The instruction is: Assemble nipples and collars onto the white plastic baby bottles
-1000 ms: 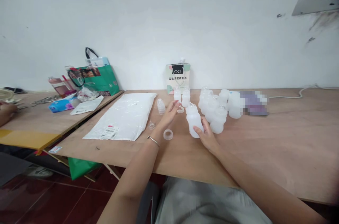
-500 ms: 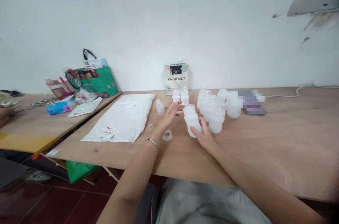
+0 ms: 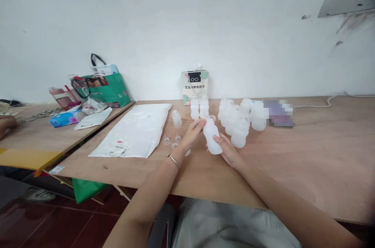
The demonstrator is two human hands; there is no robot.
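Observation:
A frosted white baby bottle is tilted in front of me, its top leaning away and to the left. My right hand is wrapped round its lower body. At its neck, the thumb and fingers of my left hand are pinched together; the exact part they grip is small and blurred. Left of the hands stands a stack of clear caps. Several clear nipples lie nearer me, with a clear ring partly hidden by my left wrist. More bottles stand to the right.
Two bottles stand before a printed paper bag at the wall. A white plastic mailer lies left. On the neighbouring table are a green bag, a tissue pack and another person's hand. A purple package lies right.
My left hand's fingers, spread beside the bottle's top before, have closed at its neck. The bottle has shifted slightly down and right in my right hand. More nipples beside my left arm are now visible.

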